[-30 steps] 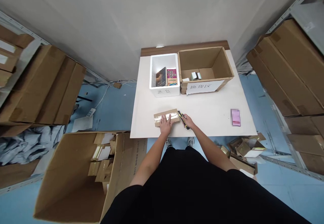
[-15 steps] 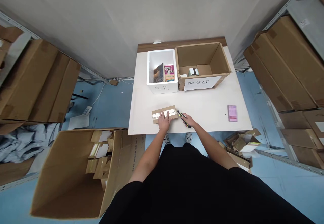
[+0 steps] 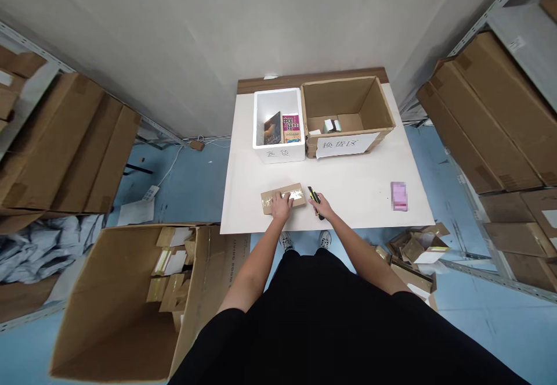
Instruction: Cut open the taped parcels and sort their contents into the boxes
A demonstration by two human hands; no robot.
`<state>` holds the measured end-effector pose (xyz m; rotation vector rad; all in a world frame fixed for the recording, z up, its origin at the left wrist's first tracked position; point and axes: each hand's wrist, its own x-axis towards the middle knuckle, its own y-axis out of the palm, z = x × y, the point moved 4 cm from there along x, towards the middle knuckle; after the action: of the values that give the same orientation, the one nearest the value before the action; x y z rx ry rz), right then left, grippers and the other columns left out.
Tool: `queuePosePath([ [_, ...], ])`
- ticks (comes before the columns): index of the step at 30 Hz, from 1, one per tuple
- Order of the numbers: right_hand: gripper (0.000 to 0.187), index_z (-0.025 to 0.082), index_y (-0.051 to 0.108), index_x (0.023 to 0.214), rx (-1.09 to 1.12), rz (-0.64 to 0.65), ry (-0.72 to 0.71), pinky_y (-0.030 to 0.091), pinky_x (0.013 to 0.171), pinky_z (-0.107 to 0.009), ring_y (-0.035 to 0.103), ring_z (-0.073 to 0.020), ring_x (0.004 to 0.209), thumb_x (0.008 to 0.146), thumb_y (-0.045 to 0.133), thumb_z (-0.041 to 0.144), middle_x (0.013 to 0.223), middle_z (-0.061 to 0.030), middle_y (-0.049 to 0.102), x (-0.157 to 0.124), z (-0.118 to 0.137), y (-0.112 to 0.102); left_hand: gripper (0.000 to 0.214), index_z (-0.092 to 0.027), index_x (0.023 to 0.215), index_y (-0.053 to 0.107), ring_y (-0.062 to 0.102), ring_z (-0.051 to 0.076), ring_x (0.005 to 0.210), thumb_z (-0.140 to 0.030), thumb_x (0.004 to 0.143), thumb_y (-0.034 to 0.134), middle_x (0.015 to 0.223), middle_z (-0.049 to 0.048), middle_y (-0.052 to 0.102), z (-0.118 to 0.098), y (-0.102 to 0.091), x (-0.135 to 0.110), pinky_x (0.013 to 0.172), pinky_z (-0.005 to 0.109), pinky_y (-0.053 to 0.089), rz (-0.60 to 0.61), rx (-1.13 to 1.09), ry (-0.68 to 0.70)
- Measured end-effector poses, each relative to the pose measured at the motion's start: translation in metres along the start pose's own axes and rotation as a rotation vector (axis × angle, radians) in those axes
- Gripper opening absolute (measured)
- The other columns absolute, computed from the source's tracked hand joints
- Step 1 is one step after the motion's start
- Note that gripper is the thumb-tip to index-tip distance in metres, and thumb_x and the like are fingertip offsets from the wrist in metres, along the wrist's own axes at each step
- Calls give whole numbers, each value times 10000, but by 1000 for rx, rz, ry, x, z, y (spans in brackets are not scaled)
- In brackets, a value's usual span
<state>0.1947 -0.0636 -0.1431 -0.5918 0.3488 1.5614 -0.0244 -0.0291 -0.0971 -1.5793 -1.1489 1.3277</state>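
Observation:
A small cardboard box [image 3: 266,201] with shiny clear tape lies near the front of the white table [image 3: 243,170]. My left hand [image 3: 281,206] is on top of it, fingers bent and gripping it at the middle. Just right of the box, my right hand [image 3: 321,206] is closed around a black and yellow utility knife [image 3: 314,194]. The knife points up and away from me, apart from the box. Whether its blade is out is too small to tell.
Behind stand a white foam bin [image 3: 279,154] with books and an open carton [image 3: 348,86] with small items. A blurred pink item [image 3: 399,196] lies at the right. A large open carton [image 3: 108,292] stands lower left; cartons on shelves [image 3: 491,112] flank both sides.
The utility knife has turned more upright and moved slightly right, away from the box. My left hand's fingers have gone from spread to bent on the box.

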Motion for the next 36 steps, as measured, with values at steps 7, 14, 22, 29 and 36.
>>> queuePosePath([
  [7, 673, 242, 490, 1396, 38, -261, 162, 565, 505, -257, 652, -139, 593, 859, 786, 519, 1125, -63, 711, 18, 4, 51, 770, -279, 1642, 419, 278, 410, 1592, -623, 982, 615, 1714, 153, 387, 13, -11, 32, 1247, 554, 314, 125, -2, 78],
  [14, 636, 261, 476, 1410, -88, -260, 195, 532, 500, -261, 665, -158, 586, 898, 751, 518, 1041, -38, 719, 23, 10, 51, 764, -254, 1562, 512, 537, 342, 1380, -657, 929, 653, 1487, 152, 611, 19, -15, 51, 1202, 452, 345, 125, -14, 221],
  [22, 589, 222, 483, 1395, -130, -259, 280, 536, 504, -286, 645, -157, 524, 923, 758, 441, 1080, -89, 729, 23, 19, 51, 643, -283, 1479, 583, 573, 345, 1302, -593, 924, 684, 1418, 134, 622, 20, -19, 64, 1093, 446, 414, 200, -39, 221],
  [29, 588, 205, 486, 1407, -77, -273, 257, 536, 483, -276, 615, -133, 505, 927, 749, 419, 1127, -92, 715, 24, 15, 51, 627, -169, 1587, 454, 557, 376, 1349, -510, 1061, 490, 1468, 227, 597, 21, -4, 59, 1165, 503, 368, 125, 60, 373],
  [36, 630, 242, 478, 1398, 11, -314, 218, 520, 449, -233, 592, -111, 521, 890, 777, 465, 1102, -48, 703, 22, 2, 54, 666, -39, 1586, 446, 423, 421, 1512, -494, 1101, 410, 1523, 318, 547, 24, 15, 62, 1238, 544, 307, 57, 17, 480],
])
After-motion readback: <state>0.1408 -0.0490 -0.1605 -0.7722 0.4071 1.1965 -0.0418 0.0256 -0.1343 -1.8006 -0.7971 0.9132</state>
